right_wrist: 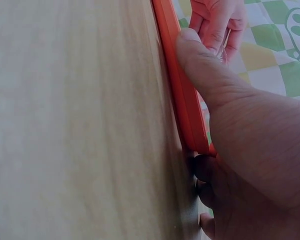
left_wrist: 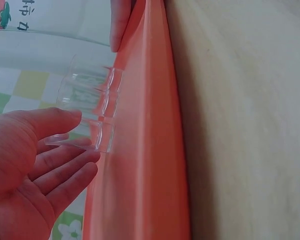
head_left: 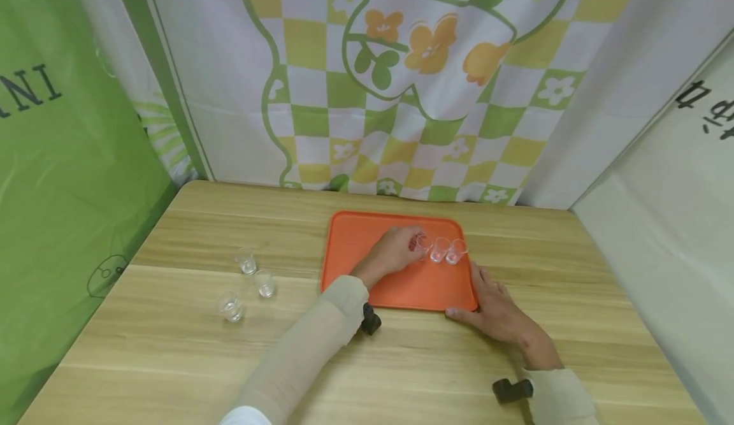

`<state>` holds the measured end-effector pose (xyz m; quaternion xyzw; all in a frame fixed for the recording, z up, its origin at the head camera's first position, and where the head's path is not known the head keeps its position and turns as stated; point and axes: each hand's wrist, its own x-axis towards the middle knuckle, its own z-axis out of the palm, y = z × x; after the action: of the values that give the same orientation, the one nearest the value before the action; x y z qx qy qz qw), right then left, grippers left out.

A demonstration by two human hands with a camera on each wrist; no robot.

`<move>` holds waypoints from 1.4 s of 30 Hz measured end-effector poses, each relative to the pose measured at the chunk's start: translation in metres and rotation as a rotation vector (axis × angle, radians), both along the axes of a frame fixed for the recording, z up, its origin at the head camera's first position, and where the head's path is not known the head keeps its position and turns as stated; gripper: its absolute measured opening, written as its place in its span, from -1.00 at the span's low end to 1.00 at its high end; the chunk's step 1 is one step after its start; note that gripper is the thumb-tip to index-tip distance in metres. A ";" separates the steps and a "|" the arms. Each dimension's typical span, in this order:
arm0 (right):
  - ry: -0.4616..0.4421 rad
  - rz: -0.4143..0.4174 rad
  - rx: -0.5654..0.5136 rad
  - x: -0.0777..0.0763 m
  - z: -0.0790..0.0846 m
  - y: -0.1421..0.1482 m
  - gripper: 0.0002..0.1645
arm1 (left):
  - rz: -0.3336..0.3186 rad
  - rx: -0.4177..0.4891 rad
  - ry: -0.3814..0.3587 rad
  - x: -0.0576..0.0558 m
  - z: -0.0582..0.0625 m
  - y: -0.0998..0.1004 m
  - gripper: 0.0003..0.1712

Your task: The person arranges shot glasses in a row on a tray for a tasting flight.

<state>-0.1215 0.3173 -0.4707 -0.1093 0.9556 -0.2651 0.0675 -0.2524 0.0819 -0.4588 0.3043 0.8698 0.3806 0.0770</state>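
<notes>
On the orange tray [head_left: 395,294], three small clear cups stand in a row near the right side. My left hand [head_left: 395,250] reaches over the tray and holds the leftmost cup [left_wrist: 106,136], its thumb on one side and fingers on the other. Beside it stand the middle cup [head_left: 439,251] and the right-hand cup [head_left: 455,252]. My right hand [head_left: 496,307] rests at the tray's near right corner, thumb along the front edge and fingers against the right side; in the right wrist view the thumb [right_wrist: 200,57] lies along the orange rim.
Three more clear cups stand on the wooden table [head_left: 172,348] left of the tray: a far one [head_left: 247,262], a middle one [head_left: 265,284] and a near one [head_left: 231,308]. A patterned curtain [head_left: 401,125] hangs behind the table's back edge.
</notes>
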 end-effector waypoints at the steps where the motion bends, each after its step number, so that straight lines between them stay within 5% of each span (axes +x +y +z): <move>1: 0.001 0.001 0.000 0.000 0.000 0.000 0.37 | 0.000 -0.001 0.000 0.000 0.000 0.000 -0.56; 20: -0.011 0.005 0.005 -0.002 0.001 -0.001 0.37 | 0.009 -0.016 -0.007 0.002 -0.005 -0.008 -0.38; 42: -0.001 0.012 -0.007 0.000 0.003 0.000 0.37 | 0.001 0.009 0.018 0.013 0.012 -0.040 -0.43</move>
<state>-0.1218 0.3170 -0.4680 -0.1152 0.9540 -0.2681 0.0692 -0.2396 0.0417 -0.4469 0.3077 0.8688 0.3819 0.0678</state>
